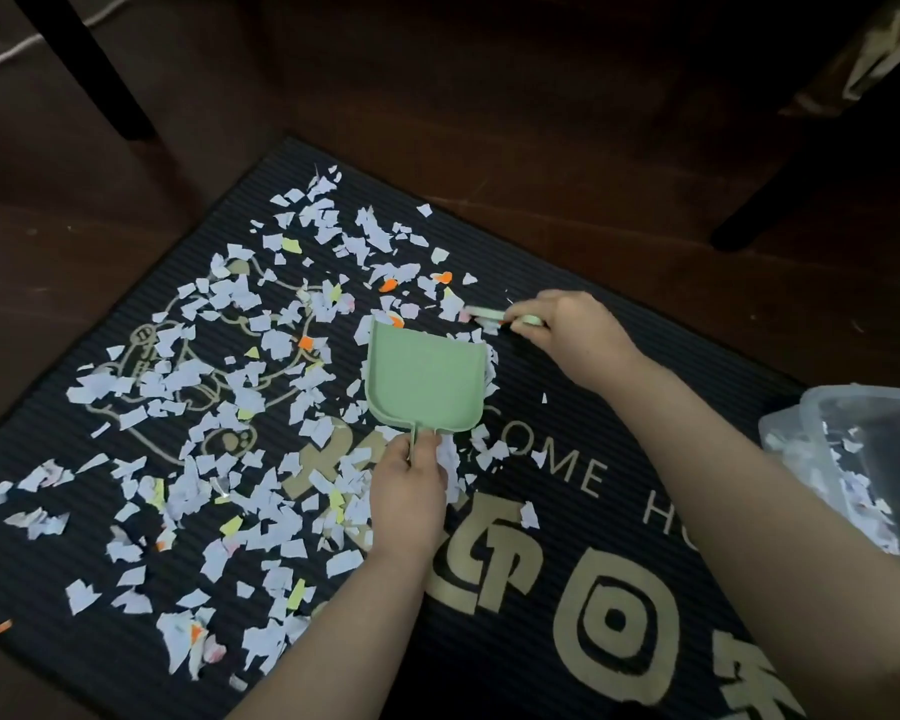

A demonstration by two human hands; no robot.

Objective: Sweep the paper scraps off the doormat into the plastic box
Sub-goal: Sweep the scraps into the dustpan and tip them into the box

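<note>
A dark ribbed doormat (567, 449) with gold lettering covers the floor. Many white, yellow and orange paper scraps (219, 407) lie scattered over its left and middle parts. My left hand (409, 485) grips the thin handle of a pale green dustpan (424, 379), which lies flat on the mat with its open mouth pointing away from me; the pan holds nothing. My right hand (575, 324) grips a small green brush (494, 317), its bristles blurred among scraps just right of the pan's far edge. A clear plastic box (822, 423) at the right edge holds scraps.
Dark wooden floor surrounds the mat. A black furniture leg (100, 80) stands at the top left and another (780, 194) at the top right. A white cord (11, 52) runs along the floor at the far left.
</note>
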